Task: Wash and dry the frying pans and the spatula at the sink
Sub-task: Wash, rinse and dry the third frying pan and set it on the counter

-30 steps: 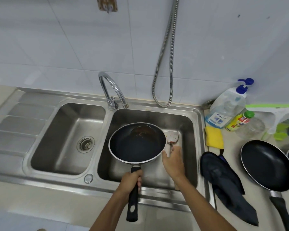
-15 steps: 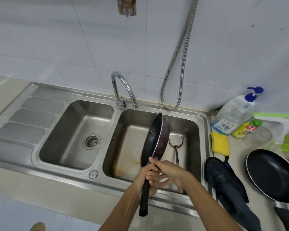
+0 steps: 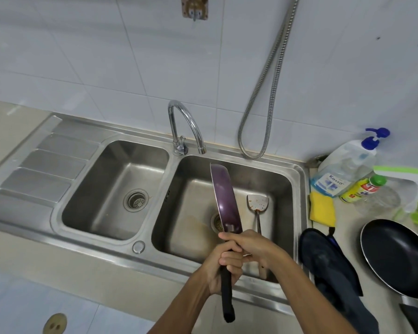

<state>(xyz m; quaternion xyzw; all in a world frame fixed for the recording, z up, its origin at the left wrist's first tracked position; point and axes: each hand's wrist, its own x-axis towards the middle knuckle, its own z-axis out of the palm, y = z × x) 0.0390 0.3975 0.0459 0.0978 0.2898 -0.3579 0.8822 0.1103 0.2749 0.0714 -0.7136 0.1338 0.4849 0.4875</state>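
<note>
A frying pan [image 3: 223, 201] with a purple underside stands on edge above the right basin [image 3: 282, 186], its inside turned away to the left. My left hand [image 3: 221, 268] grips its black handle, and my right hand [image 3: 247, 244] grips the handle just above it, near the pan's base. A metal spatula [image 3: 257, 203] with food specks lies in the right basin, its handle running toward me behind my right hand. A second black frying pan [image 3: 398, 256] lies face up on the counter at the right.
The tap [image 3: 186, 126] arches over the divider, with the left basin [image 3: 101, 186] and drainboard [image 3: 41, 169] beyond. Right counter: yellow sponge [image 3: 322, 208], soap pump bottle [image 3: 345, 167], small green-capped bottle [image 3: 363, 186], dark cloth [image 3: 328, 266]. A metal hose [image 3: 263, 92] hangs on the wall.
The pan went from lying flat, face up, to standing on edge with its purple underside showing. My right hand came off the rim area and took hold of the handle above my left.
</note>
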